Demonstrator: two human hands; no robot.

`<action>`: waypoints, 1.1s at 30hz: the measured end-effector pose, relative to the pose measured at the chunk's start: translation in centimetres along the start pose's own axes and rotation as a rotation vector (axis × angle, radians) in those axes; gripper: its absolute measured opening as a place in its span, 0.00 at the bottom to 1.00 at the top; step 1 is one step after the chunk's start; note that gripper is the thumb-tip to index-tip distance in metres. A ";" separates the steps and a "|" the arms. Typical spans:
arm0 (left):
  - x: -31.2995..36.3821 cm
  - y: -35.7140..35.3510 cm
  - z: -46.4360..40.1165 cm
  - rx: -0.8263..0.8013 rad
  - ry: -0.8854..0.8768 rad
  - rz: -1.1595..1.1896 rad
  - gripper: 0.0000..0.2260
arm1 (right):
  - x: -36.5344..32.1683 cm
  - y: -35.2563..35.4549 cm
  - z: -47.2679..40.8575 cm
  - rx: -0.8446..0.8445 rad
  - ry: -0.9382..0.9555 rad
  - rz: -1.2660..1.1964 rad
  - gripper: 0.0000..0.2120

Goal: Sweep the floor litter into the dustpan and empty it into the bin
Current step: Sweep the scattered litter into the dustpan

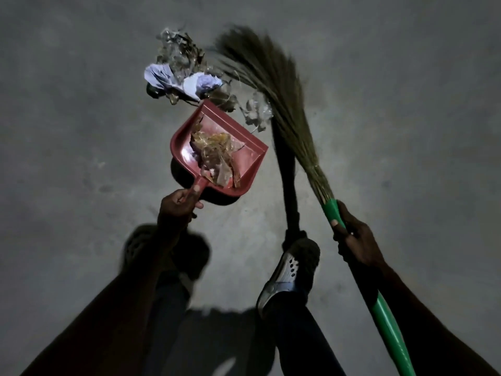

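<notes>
My left hand (179, 203) grips the handle of a red dustpan (252, 153), which is tilted with its open lip toward the litter. Dry leaves and crumpled plastic (217, 156) lie inside the pan. Just past its lip sits a pile of litter (184, 74): crumpled white paper, clear plastic and dry leaves. A further scrap of clear plastic (257, 112) lies between the pan and the broom. My right hand (355, 240) holds the green handle of a grass broom (273, 77), whose blurred bristles reach the right side of the pile.
The floor is bare grey concrete (81, 118), dimly lit. My right foot in a pale shoe (284, 272) stands below the dustpan, and my left foot (141, 248) is in shadow behind my left arm. No bin is in view.
</notes>
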State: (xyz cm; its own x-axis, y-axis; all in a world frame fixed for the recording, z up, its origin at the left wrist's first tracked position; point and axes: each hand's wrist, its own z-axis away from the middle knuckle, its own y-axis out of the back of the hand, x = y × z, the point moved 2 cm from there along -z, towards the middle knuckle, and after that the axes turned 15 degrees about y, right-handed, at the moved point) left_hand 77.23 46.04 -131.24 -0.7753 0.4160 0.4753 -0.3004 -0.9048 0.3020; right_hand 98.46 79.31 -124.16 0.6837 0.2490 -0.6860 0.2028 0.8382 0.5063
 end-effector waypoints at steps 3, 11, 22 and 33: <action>0.3 -0.6 -0.4 -0.009 -0.005 0.009 0.25 | -0.2 -0.6 0.2 -0.055 0.022 -0.028 0.24; 0.3 -1.7 0.9 -0.046 0.072 0.068 0.25 | -0.8 1.1 5.2 -0.114 0.037 -0.076 0.24; 1.9 -0.3 2.7 -0.086 0.062 0.121 0.19 | -3.6 2.2 12.0 -0.057 0.094 -0.143 0.27; 2.0 4.2 5.3 -0.070 0.003 0.088 0.19 | -12.1 2.5 1.9 0.090 0.291 -0.093 0.27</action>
State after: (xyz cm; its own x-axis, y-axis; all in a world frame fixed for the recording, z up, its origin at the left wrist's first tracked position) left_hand 77.33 43.53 -124.66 -0.8019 0.3346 0.4950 -0.2693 -0.9420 0.2005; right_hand 92.05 77.46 -113.58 0.4324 0.3127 -0.8457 0.3249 0.8209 0.4696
